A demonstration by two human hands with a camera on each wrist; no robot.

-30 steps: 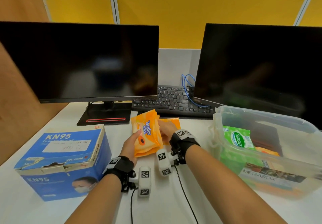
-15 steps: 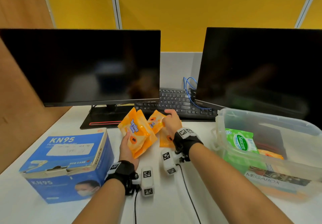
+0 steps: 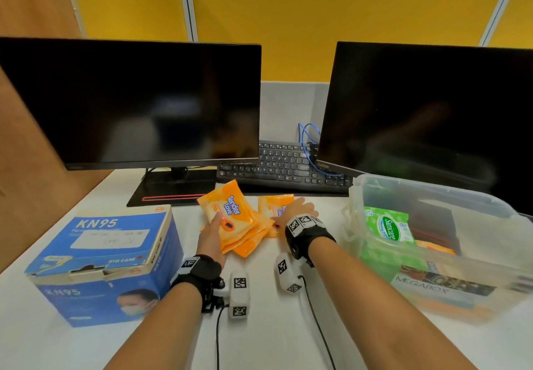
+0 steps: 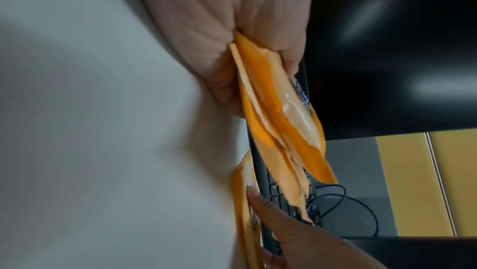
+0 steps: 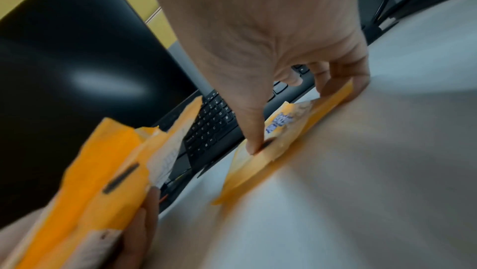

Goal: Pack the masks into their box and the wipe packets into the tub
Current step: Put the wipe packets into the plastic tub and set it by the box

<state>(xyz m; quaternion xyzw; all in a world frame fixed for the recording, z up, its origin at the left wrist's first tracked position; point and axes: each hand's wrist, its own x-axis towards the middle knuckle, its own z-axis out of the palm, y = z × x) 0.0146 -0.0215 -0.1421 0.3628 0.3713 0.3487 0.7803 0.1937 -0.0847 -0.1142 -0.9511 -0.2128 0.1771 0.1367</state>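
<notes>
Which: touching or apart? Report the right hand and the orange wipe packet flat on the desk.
Touching. The right wrist view shows the right hand pressing its thumb on the orange wipe packet, a finger hooking the far edge.

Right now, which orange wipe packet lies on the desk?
The Tender Love packet under the right hand; the other orange packets are held in the left hand.

Two monitors [image 3: 129,104] [image 3: 432,116], one keyboard [image 3: 282,165], one mask box [image 3: 106,263] left, one tub [image 3: 432,194] right with one green wipe packet [image 3: 388,227], at least three orange wipe packets [image 3: 230,214] [image 3: 274,206] centre.
</notes>
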